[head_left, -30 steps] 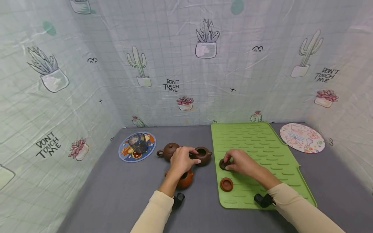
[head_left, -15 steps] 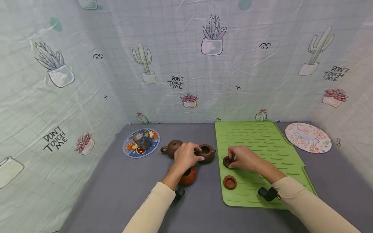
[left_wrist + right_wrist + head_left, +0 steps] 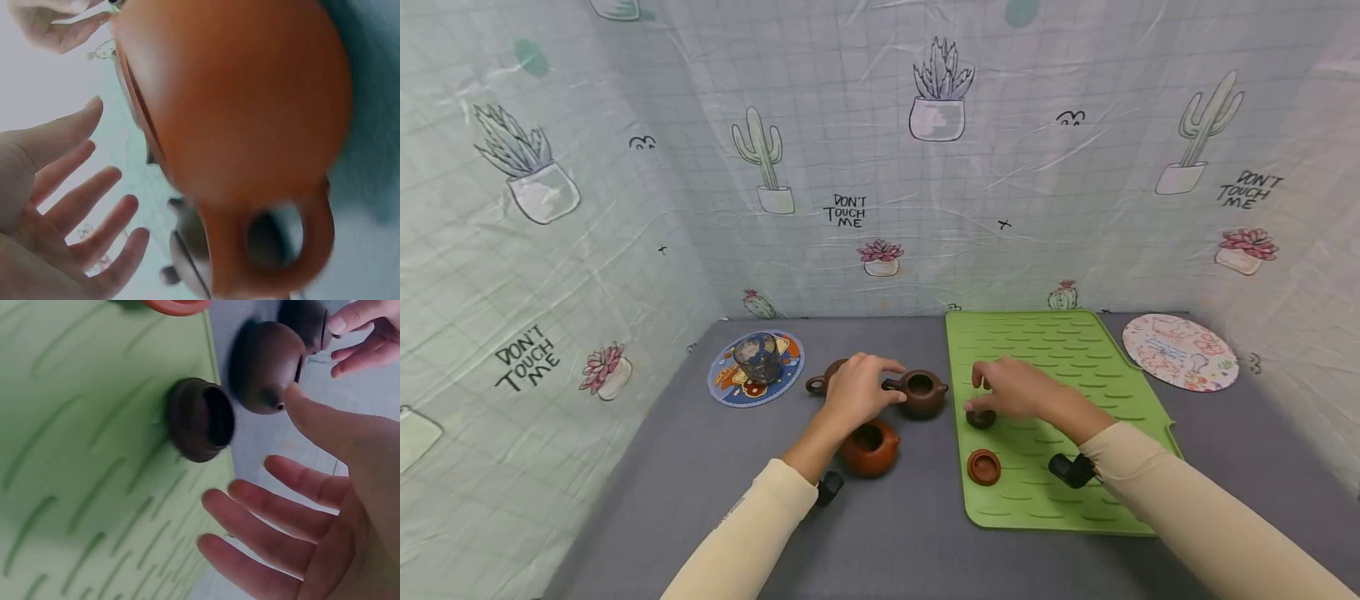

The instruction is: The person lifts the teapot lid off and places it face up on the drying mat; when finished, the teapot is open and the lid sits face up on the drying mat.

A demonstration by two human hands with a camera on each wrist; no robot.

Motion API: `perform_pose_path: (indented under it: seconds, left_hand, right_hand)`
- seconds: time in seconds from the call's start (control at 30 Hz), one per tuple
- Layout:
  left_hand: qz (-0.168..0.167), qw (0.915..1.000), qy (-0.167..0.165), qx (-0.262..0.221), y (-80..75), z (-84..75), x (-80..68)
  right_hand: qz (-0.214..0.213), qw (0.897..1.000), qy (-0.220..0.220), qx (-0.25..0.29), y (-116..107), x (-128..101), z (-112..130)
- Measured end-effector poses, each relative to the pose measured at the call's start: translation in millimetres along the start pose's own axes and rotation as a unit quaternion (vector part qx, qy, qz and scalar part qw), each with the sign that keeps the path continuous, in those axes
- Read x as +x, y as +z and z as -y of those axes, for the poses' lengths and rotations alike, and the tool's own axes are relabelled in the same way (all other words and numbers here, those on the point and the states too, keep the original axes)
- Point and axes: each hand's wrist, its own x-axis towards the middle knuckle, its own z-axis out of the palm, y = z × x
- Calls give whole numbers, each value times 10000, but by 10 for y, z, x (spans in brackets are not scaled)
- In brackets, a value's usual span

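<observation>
Just below right hand (image 3: 1011, 388), dark lid (image 3: 184, 419) on green mat (image 3: 1037, 508); both hands empty, fingers loose. Left hand (image 3: 859, 390) near lidless brown teapot (image 3: 922, 396); sloppy wrist swing could bump orange teapot (image 3: 872, 454) beside it, tbh.

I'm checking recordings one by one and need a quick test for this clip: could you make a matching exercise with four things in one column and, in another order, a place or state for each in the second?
Column one:
1. Glass
2. Orange-brown teapot
3. Orange-brown lid
4. Left hand

Column two:
A. near the dark teapot, fingers spread
B. on the green mat, nearer the person than the dark lid
C. on the blue patterned mat
D. uncovered, on the grey table

Pairs: 1-C, 2-D, 3-B, 4-A
</observation>
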Motion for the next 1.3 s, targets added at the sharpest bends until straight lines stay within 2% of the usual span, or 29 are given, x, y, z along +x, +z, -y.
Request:
perform_pose_path:
  seconds: [0.1,0.3,0.5,0.63,0.9,1.13,1.3]
  left_hand:
    - [-245,9996,105,121,-64,53,-20]
    - [-767,9966,199,225,-159,188,-48]
    - [-1121,9935,164,102,-282,360,-94]
    - [-1233,9923,58,94,-352,447,-139]
    - [-1242,9919,-258,77,-397,597,-237]
    - [-1365,9892,-427,-323,-378,748,-317]
    - [-1458,9862,-566,-546,-306,818,-360]
  right_hand:
    - [-229,9995,3,-235,-58,54,70]
    - [-874,9936,-342,-630,-135,186,308]
    - [-1308,9865,-712,-686,-115,408,601]
    - [-1589,9795,-1089,-586,-34,546,758]
    - [-1705,9716,-1615,-296,134,757,972]
    - [-1735,9666,-1884,-20,245,895,1058]
    - [-1695,9653,-1987,-55,323,946,1068]
